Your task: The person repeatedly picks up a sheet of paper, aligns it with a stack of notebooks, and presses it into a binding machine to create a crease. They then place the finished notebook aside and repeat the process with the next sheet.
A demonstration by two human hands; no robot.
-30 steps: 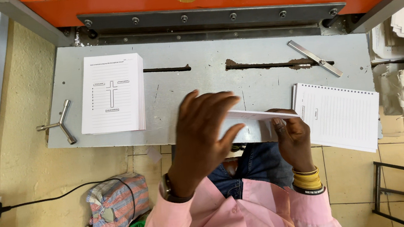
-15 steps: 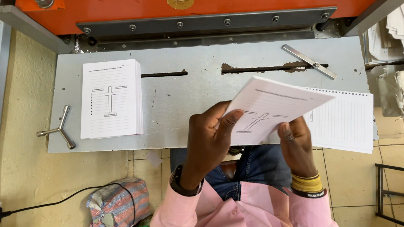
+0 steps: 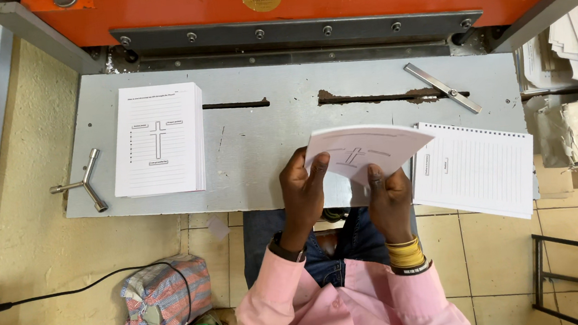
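Your left hand (image 3: 304,191) is raised palm-in over the near edge of the grey surface (image 3: 251,138), wrist bent up, its fingers (image 3: 319,169) closed on the left edge of a thin bundle of printed sheets (image 3: 365,149). Your right hand (image 3: 389,195) sits just beside it, thumb up, fingers pinching the bundle's lower edge from underneath. Both hands have hold of it, and it hangs tilted above the surface at the front, a cross figure showing on its top page. You cannot tell how many sheets are in it.

On the surface you have one stack of printed sheets (image 3: 158,140) at the left, well apart from your hands, and one spiral-bound pad (image 3: 474,168) just to the right of the bundle, jutting past the near edge. One metal ruler (image 3: 442,87) lies slanted at the back right. One three-armed metal wrench (image 3: 83,182) rests on the left edge.
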